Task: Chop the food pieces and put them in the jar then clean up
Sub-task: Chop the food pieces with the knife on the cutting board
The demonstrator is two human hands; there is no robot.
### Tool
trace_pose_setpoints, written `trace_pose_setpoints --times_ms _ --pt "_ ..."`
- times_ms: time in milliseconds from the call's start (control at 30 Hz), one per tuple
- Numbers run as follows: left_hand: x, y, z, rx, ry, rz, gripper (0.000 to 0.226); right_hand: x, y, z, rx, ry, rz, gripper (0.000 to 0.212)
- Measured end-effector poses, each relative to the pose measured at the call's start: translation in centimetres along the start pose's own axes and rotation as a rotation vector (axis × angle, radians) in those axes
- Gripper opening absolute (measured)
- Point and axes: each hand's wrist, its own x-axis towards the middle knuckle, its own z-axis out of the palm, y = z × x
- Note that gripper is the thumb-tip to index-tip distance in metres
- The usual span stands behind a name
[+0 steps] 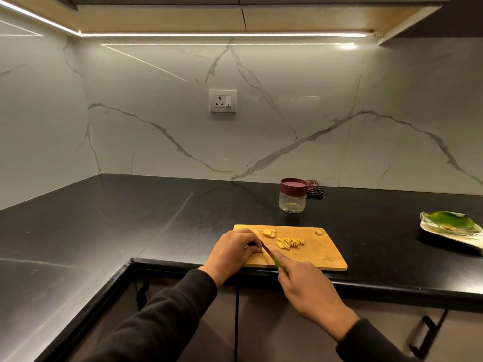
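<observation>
Wooden cutting board (313,253) at near counter edge. Pale yellow strips (290,242) piled mid-board; uncut slices (269,232) behind; stray piece (318,232) at far right corner. Knife (266,249) blade angled across board's left. Clear jar (292,195), maroon lid on, upright beyond board.

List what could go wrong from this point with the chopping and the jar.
1. The knife blade runs right beside the left hand fingers, which curl over something hidden; a slip might nick them.
2. The cutting board sits near the counter edge, so pushing could shift it off.
3. The jar has its lid on, so cut strips cannot go in yet.
</observation>
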Motion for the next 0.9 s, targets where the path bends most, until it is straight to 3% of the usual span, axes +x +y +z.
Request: trace_pose_setpoints --times_ms 900 --pt "0.00 0.17 0.11 0.037 0.002 -0.014 0.012 0.26 -0.55 0.97 -0.107 0.016 0.009 0.057"
